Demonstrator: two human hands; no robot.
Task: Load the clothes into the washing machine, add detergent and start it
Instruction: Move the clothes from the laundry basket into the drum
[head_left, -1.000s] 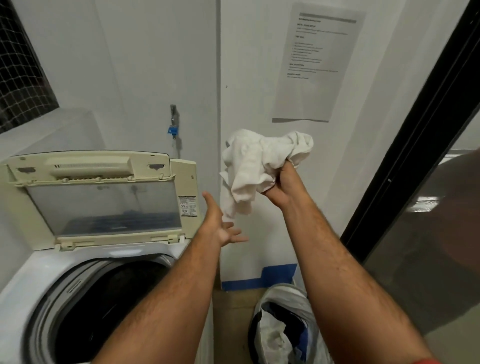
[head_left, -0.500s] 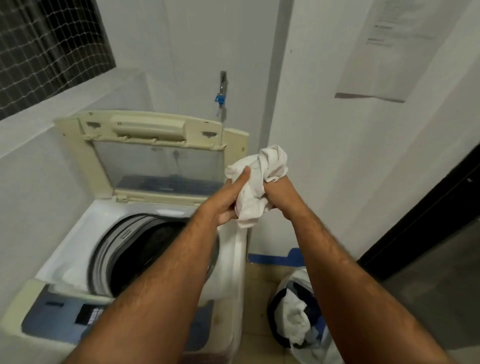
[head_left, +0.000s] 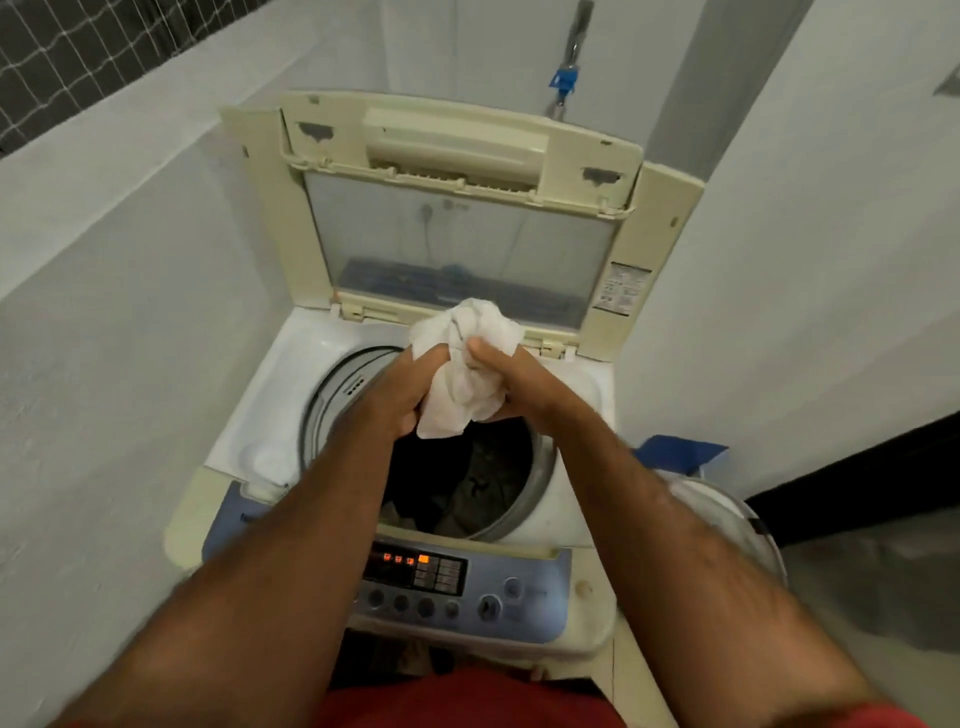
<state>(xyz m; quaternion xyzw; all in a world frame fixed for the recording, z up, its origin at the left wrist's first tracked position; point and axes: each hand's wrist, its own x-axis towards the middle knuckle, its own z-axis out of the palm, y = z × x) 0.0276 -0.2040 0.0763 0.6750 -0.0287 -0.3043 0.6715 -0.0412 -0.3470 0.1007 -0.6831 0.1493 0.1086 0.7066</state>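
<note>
A crumpled white cloth (head_left: 470, 364) is bunched between both my hands, directly above the open drum (head_left: 483, 467) of the top-loading washing machine (head_left: 260, 415). My left hand (head_left: 402, 387) grips its left side and my right hand (head_left: 511, 376) grips its right side. The machine's lid (head_left: 457, 208) stands upright at the back. Dark clothes lie inside the drum. The blue control panel (head_left: 457, 587) at the front shows lit orange indicators.
White walls close in on the left and right of the machine. A tap with a blue fitting (head_left: 563, 78) is on the back wall. A laundry bag (head_left: 727, 514) sits on the floor at the right, beside blue tape (head_left: 680, 452).
Both hands carried the white cloth leftward and down from beside the wall to over the drum. My left hand, open a second ago, now grips the cloth. The view swung down onto the machine.
</note>
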